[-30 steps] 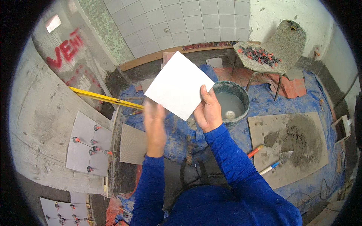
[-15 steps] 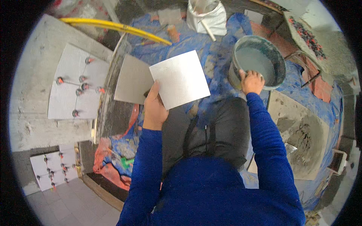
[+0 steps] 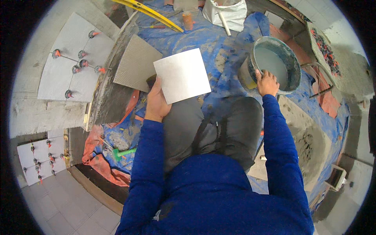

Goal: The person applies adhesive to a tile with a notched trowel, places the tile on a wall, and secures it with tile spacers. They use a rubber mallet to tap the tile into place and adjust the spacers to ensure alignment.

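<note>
My left hand (image 3: 157, 102) is closed on the lower left edge of a square white tile (image 3: 183, 76), thumb on its face, above my left thigh. Something dark brown shows beside the fingers; I cannot make out what. At the bucket (image 3: 246, 74), my right hand (image 3: 268, 83) is closed over the near left rim, its fingertips pointing inward. Cloudy grey water (image 3: 271, 64) fills part of the bucket. Behind the held tile, a larger tile (image 3: 137, 64) with a ribbed face leans against the raised edge on the left.
Laid tiles (image 3: 74, 51) with black and orange levelling clips lie at left. A yellow spirit level (image 3: 152, 16) and a white sack (image 3: 237, 17) are at the far side. Grey mortar (image 3: 309, 145) sits on a board at right. A green-headed tool (image 3: 119, 154) lies on the blue tarp (image 3: 219, 43).
The whole view has shifted and turned slightly. My left hand still holds the tile, now a little flatter and farther left. My right hand stays at the bucket rim.
</note>
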### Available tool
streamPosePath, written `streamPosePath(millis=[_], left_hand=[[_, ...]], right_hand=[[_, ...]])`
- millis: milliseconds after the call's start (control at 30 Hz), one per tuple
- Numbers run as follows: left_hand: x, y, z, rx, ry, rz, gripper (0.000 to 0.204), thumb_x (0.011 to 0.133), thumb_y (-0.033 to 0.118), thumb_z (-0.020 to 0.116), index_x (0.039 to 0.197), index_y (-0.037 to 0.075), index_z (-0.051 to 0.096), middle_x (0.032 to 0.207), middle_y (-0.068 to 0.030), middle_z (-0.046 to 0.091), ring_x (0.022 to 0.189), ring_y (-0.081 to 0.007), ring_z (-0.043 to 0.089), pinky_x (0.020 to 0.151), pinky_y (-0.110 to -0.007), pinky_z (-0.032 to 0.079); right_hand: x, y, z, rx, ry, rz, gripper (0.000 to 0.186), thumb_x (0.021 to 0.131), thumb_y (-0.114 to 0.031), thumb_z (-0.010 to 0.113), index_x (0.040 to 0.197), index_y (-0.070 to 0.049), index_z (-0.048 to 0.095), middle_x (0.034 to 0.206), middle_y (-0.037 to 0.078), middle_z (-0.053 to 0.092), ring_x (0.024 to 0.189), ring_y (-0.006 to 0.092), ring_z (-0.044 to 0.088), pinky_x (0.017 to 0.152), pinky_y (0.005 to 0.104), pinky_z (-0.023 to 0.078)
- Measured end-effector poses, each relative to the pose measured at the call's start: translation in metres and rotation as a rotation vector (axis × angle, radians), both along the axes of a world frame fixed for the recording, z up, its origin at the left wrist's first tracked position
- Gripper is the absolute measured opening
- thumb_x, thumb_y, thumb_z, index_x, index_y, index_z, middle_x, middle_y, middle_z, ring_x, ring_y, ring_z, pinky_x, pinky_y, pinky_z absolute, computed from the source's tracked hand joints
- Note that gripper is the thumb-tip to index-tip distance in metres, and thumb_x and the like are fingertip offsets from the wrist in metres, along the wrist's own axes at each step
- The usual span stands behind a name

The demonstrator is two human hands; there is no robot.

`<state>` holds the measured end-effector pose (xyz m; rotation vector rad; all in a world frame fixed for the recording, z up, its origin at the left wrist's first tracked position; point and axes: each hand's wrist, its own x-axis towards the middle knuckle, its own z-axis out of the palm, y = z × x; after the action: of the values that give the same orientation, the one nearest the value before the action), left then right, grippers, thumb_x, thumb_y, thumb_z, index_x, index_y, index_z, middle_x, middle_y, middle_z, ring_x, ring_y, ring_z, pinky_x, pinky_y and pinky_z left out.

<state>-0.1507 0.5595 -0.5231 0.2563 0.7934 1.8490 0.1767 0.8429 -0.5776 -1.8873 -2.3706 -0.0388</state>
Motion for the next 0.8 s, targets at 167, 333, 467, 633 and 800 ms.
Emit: streamPosePath(millis=[167, 333, 467, 633, 800], left_hand=[[-0.004, -0.007, 0.005, -0.051, 0.049, -0.091, 0.055, 0.11, 0.036, 0.05, 0.153, 0.003, 0.044, 0.152, -0.0131, 0.053, 0.138, -0.0298, 0.053, 0.116, -0.046, 0.042], [-0.004, -0.015, 0.006, -0.073, 0.053, -0.048, 0.056, 0.11, 0.037, 0.051, 0.152, 0.002, 0.045, 0.151, -0.0135, 0.054, 0.137, -0.0291, 0.053, 0.115, -0.045, 0.043], [-0.004, -0.018, 0.007, -0.072, 0.096, -0.024, 0.056, 0.109, 0.037, 0.052, 0.152, 0.002, 0.045, 0.15, -0.0132, 0.055, 0.137, -0.0287, 0.053, 0.115, -0.045, 0.043], [-0.007, -0.02, 0.007, -0.03, 0.083, -0.043, 0.056, 0.109, 0.037, 0.052, 0.152, 0.002, 0.045, 0.149, -0.013, 0.055, 0.137, -0.0289, 0.054, 0.115, -0.045, 0.043], [-0.009, -0.02, 0.007, -0.073, 0.072, -0.048, 0.055, 0.11, 0.036, 0.052, 0.152, 0.002, 0.045, 0.15, -0.0131, 0.054, 0.137, -0.0293, 0.053, 0.115, -0.045, 0.044]], right_hand=[[0.002, -0.003, 0.002, -0.007, 0.039, 0.024, 0.066, 0.102, -0.067, 0.041, 0.134, -0.015, 0.066, 0.139, 0.009, 0.065, 0.131, 0.0315, 0.056, 0.109, 0.0548, 0.04], [0.004, -0.005, 0.001, -0.013, 0.042, 0.031, 0.068, 0.099, -0.07, 0.046, 0.136, -0.016, 0.066, 0.142, 0.008, 0.063, 0.133, 0.0304, 0.055, 0.111, 0.0544, 0.04], [0.004, -0.005, 0.003, -0.014, 0.041, 0.033, 0.068, 0.098, -0.07, 0.048, 0.137, -0.016, 0.065, 0.141, 0.008, 0.062, 0.135, 0.0301, 0.053, 0.111, 0.0555, 0.039], [0.002, -0.004, 0.005, -0.024, 0.042, 0.022, 0.069, 0.097, -0.07, 0.05, 0.138, -0.017, 0.064, 0.141, 0.009, 0.062, 0.136, 0.0307, 0.052, 0.112, 0.0565, 0.038], [0.001, -0.004, 0.007, -0.038, 0.033, 0.014, 0.071, 0.096, -0.072, 0.051, 0.139, -0.017, 0.064, 0.141, 0.009, 0.062, 0.136, 0.0312, 0.052, 0.112, 0.057, 0.038]])
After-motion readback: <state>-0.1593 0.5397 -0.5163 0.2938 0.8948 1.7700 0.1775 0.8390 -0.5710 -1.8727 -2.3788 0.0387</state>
